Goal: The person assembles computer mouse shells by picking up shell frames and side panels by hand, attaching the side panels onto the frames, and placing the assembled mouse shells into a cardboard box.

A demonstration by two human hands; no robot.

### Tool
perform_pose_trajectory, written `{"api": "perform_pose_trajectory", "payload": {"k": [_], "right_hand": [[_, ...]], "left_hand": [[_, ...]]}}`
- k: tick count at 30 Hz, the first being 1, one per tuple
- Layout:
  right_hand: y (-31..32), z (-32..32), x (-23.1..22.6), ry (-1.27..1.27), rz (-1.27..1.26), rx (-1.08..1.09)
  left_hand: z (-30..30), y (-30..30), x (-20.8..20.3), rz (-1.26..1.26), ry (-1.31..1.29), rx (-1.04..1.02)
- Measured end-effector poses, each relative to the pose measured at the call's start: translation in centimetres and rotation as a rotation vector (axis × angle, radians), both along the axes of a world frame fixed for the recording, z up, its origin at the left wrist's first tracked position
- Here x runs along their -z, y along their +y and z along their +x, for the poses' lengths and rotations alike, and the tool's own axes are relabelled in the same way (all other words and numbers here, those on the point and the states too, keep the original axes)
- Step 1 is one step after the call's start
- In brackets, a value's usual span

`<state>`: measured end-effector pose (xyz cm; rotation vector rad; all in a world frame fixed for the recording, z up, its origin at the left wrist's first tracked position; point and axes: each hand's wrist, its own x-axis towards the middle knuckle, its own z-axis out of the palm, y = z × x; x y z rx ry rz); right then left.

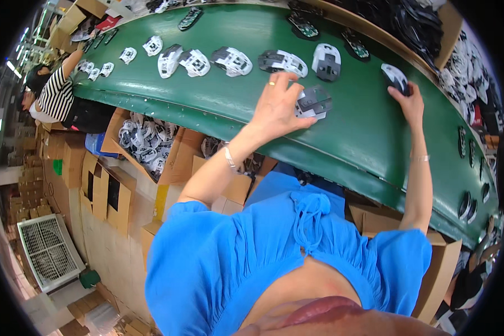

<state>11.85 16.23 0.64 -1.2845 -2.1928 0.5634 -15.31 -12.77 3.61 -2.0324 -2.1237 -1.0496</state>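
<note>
A white and black computer mouse shell (393, 75) is pinched in my right hand (412, 104), over the right part of the green conveyor belt (347, 134). My left hand (277, 106) is open, thumb and fingers spread, beside a grey and white mouse shell part (317, 103). Its thumb reaches that part's near edge; whether it grips the part I cannot tell. Just beyond its fingertips lies a white shell with a dark plate (283, 63). Another white and grey shell (326, 61) stands to the right of that one.
More white and grey shells (231, 60) lie in a row leftward. Dark mouse bases with green boards (302, 26) sit along the far side. A carton of shells (145, 140) stands below the belt. At far left a person in a striped top (57, 89) reaches onto the belt.
</note>
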Motion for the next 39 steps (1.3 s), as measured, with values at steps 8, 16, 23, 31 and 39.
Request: {"api": "perform_pose_trajectory", "payload": {"k": [8, 16, 23, 31, 39], "right_hand": [[-8.1, -14.7, -1.4, 0.433, -0.116, -0.209], [-8.4, -17.0, 1.9, 0.091, 0.256, -0.158], [-11.9, -18.9, -0.4, -0.057, 0.205, -0.074], [-13.7, -12.6, -3.1, 0.873, -0.681, -0.339], [-34.2, -13.3, -3.5, 0.462, -1.527, -1.004]], "left_hand": [[-9.4, 6.2, -1.0, -0.526, 0.114, 0.355], [-6.9, -3.3, -2.0, -0.572, 0.094, 0.258], [-5.0, -6.3, -0.7, -0.423, 0.026, 0.109], [-1.5, -18.4, 1.7, 0.24, -1.769, 0.481], [3.1, -28.6, 17.1, 0.13, -2.28, -0.479]]}}
